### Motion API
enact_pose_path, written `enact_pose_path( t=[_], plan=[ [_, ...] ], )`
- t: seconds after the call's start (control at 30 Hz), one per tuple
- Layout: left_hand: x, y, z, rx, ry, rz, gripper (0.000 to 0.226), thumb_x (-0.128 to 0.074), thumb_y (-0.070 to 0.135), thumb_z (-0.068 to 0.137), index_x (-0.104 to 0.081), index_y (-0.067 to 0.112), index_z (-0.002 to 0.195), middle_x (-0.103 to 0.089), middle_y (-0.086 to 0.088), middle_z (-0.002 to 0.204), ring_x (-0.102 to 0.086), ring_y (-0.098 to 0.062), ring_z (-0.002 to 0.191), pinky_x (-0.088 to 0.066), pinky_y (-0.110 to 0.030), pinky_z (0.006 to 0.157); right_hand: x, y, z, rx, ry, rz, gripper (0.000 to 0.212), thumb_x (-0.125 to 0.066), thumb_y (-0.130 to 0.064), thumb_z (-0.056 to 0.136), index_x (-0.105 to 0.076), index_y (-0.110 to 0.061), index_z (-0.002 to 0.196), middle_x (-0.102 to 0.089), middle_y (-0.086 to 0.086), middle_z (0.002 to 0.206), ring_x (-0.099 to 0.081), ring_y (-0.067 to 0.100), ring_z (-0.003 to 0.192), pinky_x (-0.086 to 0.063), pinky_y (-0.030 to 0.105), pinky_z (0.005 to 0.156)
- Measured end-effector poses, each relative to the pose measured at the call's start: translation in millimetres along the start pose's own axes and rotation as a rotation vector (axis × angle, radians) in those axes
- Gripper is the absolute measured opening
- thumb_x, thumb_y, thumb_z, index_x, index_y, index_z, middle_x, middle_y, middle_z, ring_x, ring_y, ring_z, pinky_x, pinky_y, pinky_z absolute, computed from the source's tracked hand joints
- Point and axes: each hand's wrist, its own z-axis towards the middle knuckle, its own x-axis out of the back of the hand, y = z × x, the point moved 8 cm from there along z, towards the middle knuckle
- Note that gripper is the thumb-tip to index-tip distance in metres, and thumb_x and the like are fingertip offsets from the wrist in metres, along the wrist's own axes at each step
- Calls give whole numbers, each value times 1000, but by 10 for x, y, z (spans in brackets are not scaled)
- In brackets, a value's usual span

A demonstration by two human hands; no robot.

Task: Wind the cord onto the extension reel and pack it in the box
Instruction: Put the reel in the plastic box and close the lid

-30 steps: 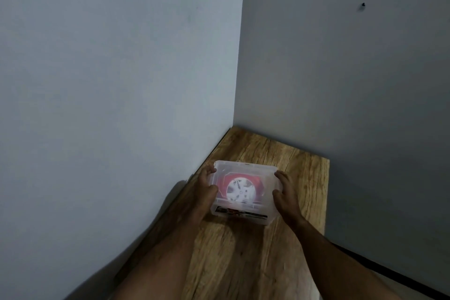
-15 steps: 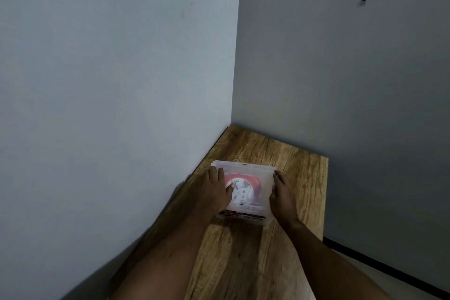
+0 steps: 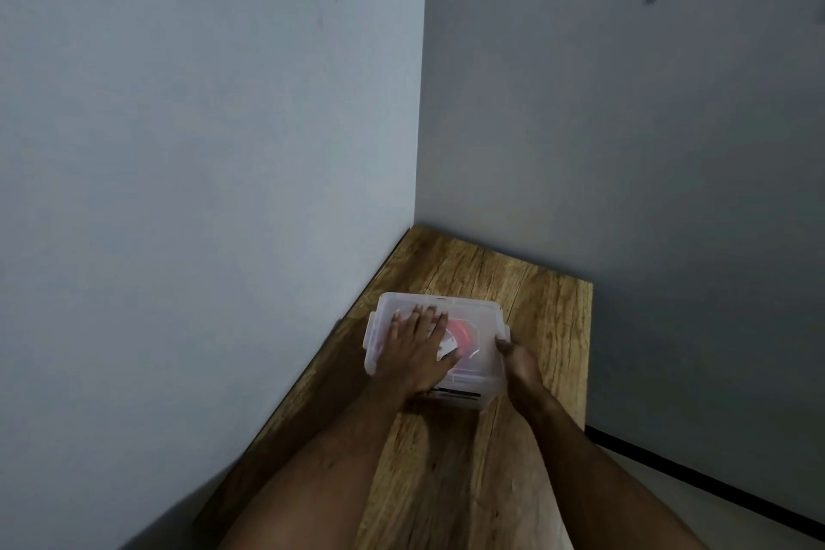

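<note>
Two hands work the box on the tabletop: left hand presses flat on its lid, right hand grips the side. Red reel sits inside; latching likely comes next.

A black-and-white label on the box front is too blurred to read.

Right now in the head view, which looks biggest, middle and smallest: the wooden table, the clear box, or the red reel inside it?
1. wooden table
2. clear box
3. red reel, partly hidden under the left hand
</note>
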Motion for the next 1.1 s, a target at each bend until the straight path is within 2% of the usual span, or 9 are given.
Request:
enact_pose_path(
  t=[0.07,0.23,0.37,0.53,0.77,0.83,0.97,1.03,1.1],
  plan=[
    [6,17,5,-18,32,8,99,18,77,78,-1,25,159,0,-2,168,2,-25,155,6,-51,122,36,26,-47,-84,-30,124,32,-57,-23,100,-59,-13,130,-72,15,115,-71,35,103,-59,54,88],
    [-21,27,-40,-39,71,36,90,2,75,89,-21,22,158,-22,-6,164,-19,-29,152,-1,-54,120,166,17,-104,-162,-4,154,27,-68,-13,91,-63,-15,117,-70,16,112,-67,37,104,-60,49,81],
    [-32,31,-31,-40,44,50,84,-8,73,92,-20,22,158,-22,-7,164,-19,-30,152,-2,-54,120,141,-161,-73,7,58,-53,15,-63,-8,93,-65,-20,101,-71,11,105,-69,29,98,-60,47,80],
    [-64,18,-25,-33,54,53,80,-14,70,94,-34,20,154,-37,-9,158,-34,-32,146,-25,-58,118,80,-339,-137,168,206,-418,19,-59,-6,93,-64,-19,80,-70,8,83,-70,29,82,-61,47,72],
    [-81,6,-16,-16,83,76,87,-4,75,89,-21,24,158,-24,-7,164,-19,-31,152,-11,-62,119,-59,-433,-144,343,361,-685,18,-57,1,89,-63,-8,74,-67,12,74,-65,24,63,-52,29,50],
    [-52,4,-25,-20,92,78,88,-2,75,88,-18,24,158,-20,-7,165,-15,-31,153,-10,-62,120,-140,-383,-131,341,370,-792,8,-60,-2,90,-66,-3,96,-70,14,93,-67,25,78,-57,34,63],
    [-66,13,-44,-19,90,81,83,-14,70,90,-23,22,157,-26,-9,163,-22,-33,151,-17,-64,118,-265,-183,-43,294,311,-1275,60,-51,-24,100,-32,7,148,-41,29,150,-40,43,140,-33,52,117],
    [-122,-10,-59,-25,77,78,79,-21,66,92,-25,19,156,-30,-11,161,-27,-34,149,-24,-64,116,-397,-245,-71,445,282,-1391,68,-43,-41,103,-28,4,153,-30,29,158,-25,43,149,-15,54,122],
    [-165,-10,-50,-29,93,81,69,-31,55,95,-32,17,152,-41,-11,156,-38,-33,144,-34,-61,113,-581,-235,-89,596,129,-1483,73,-34,-50,102,-32,3,152,-30,29,158,-25,43,150,-15,56,120]
  ],
)
